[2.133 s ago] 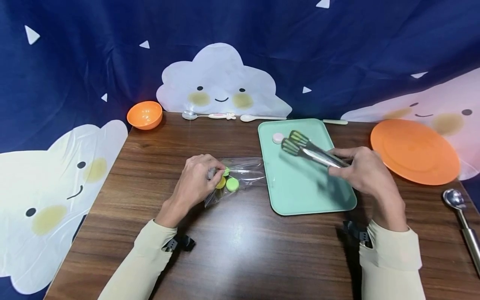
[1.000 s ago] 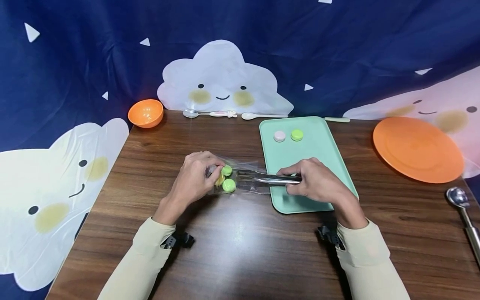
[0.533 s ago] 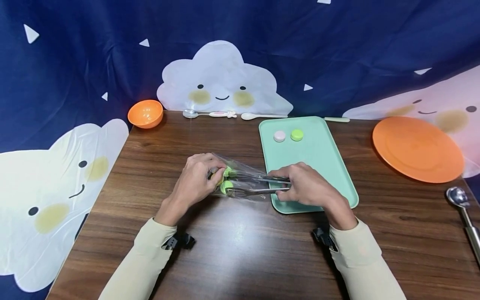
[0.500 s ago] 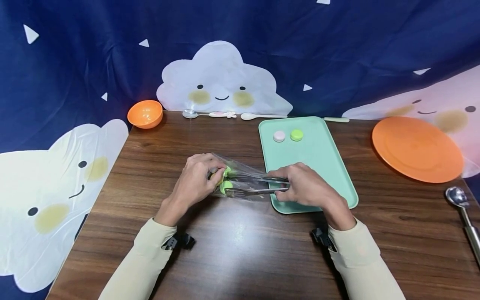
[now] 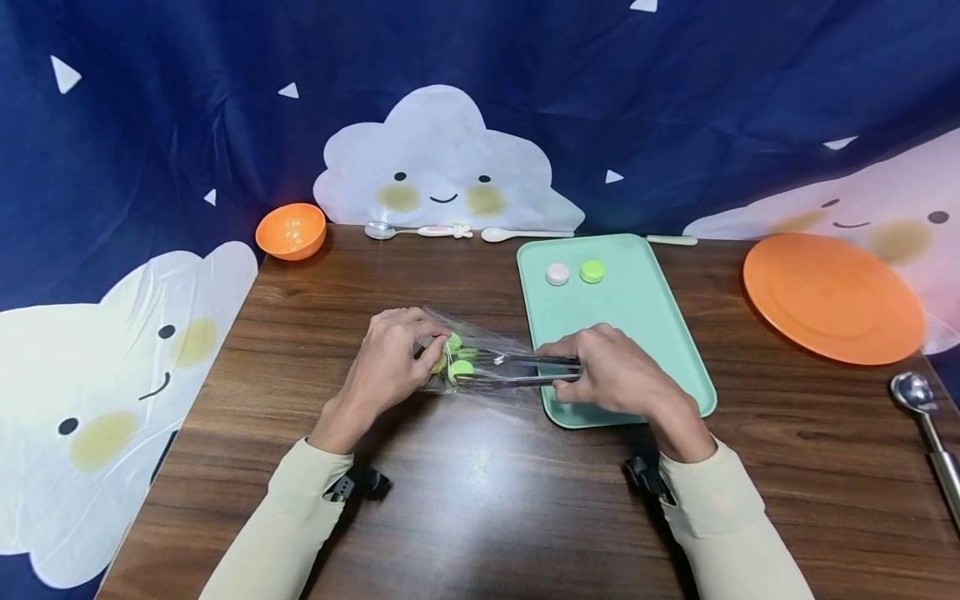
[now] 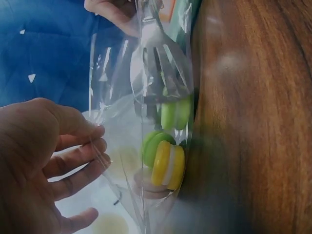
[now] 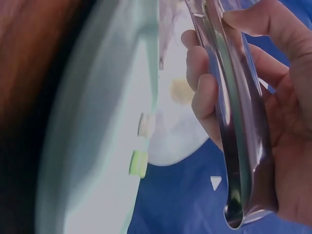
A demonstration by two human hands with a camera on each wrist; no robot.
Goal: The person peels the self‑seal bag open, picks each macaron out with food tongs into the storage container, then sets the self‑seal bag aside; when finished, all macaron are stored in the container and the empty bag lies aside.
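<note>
My left hand [image 5: 423,350] pinches the closed end of a clear plastic bag [image 5: 487,360] lying on the table. Inside are a yellow macaron [image 6: 168,165] and two green ones [image 6: 153,145]. My right hand [image 5: 561,372] grips metal tongs [image 5: 525,371], which reach into the bag's open end. The tong tips are closed around one green macaron [image 6: 175,113] [image 5: 461,367]. Right of the bag is a mint tray [image 5: 637,333], with a pink macaron [image 5: 557,273] and a green macaron [image 5: 592,270] at its far end.
An orange bowl [image 5: 291,229] stands at the table's back left and an orange plate [image 5: 832,297] at the right. Spoons [image 5: 416,231] lie along the back edge. A metal scoop [image 5: 924,417] lies at the right edge.
The tongs left a green macaron on the tray and moved left into the bag. In the last half second their arms have squeezed together on a green macaron. My left hand stayed put.
</note>
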